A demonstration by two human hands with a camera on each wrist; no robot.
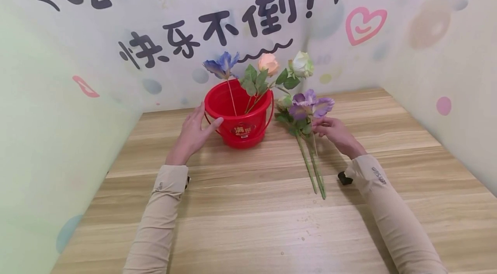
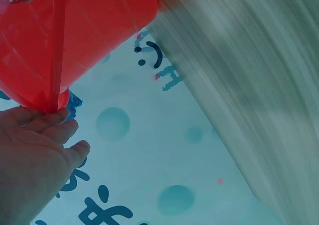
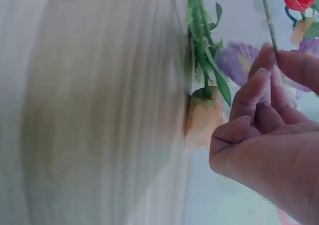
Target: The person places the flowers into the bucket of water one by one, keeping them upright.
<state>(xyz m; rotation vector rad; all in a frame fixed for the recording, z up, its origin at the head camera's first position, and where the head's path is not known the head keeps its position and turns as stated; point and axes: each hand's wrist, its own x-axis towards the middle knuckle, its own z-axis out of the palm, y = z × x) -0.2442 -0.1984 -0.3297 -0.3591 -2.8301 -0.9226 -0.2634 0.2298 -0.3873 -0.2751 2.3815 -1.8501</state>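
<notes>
A red bucket (image 1: 221, 103) with a thin red handle stands near the back wall. My left hand (image 1: 190, 133) touches its left side, fingers extended at the rim in the left wrist view (image 2: 37, 155). Inside the bucket lean a blue flower (image 1: 224, 66), a peach rose (image 1: 268, 64) and a white-green rose (image 1: 303, 64). To the right, my right hand (image 1: 335, 133) pinches the thin stem (image 3: 269, 23) of a purple flower (image 1: 310, 105) between thumb and fingertips. The purple bloom overlaps other flowers lying behind it.
Green stems (image 1: 306, 164) of the lying flowers point toward me on the wooden table (image 1: 240, 218). One lying peach rose (image 3: 202, 118) shows in the right wrist view. A printed wall (image 1: 174, 84) rises behind the bucket, and side walls flank the table.
</notes>
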